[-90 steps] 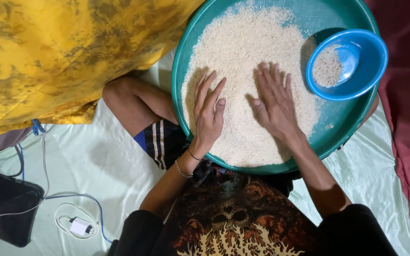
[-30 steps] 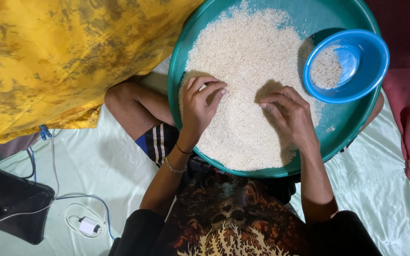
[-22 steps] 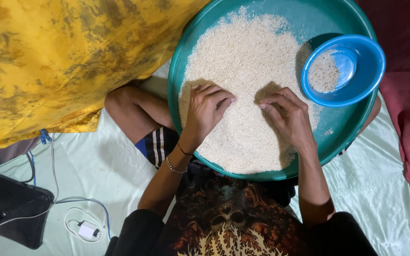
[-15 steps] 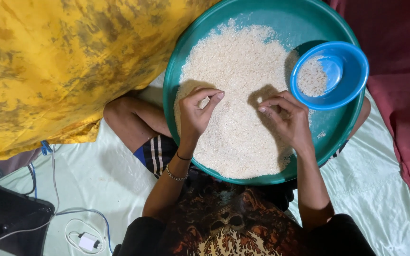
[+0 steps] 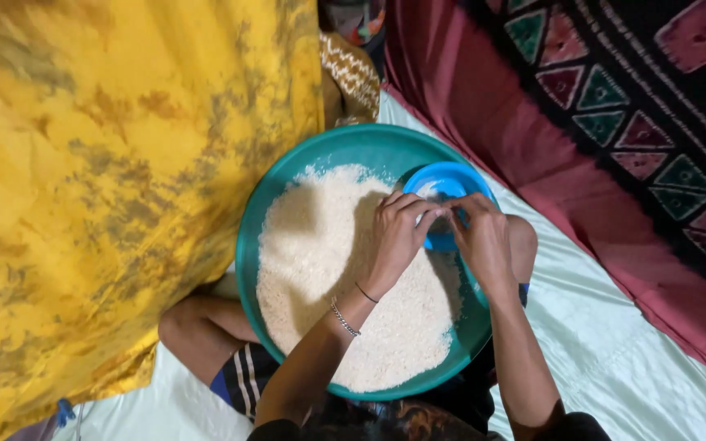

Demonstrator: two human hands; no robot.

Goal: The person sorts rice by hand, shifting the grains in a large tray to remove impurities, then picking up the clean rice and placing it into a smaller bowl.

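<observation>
Both hands have left the rice (image 5: 345,278) in the teal basin (image 5: 288,196) on the lap: left hand (image 5: 398,237) and right hand (image 5: 484,245), fingertips pinched, meet over the blue bowl (image 5: 443,181), where a slip could drop picked bits back.

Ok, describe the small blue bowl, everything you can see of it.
The small blue bowl is round, bright blue, plastic by its look. It sits inside the big teal basin, at the far right edge of the white rice. Both hands, left and right, meet over its near rim, hiding most of its inside.
</observation>
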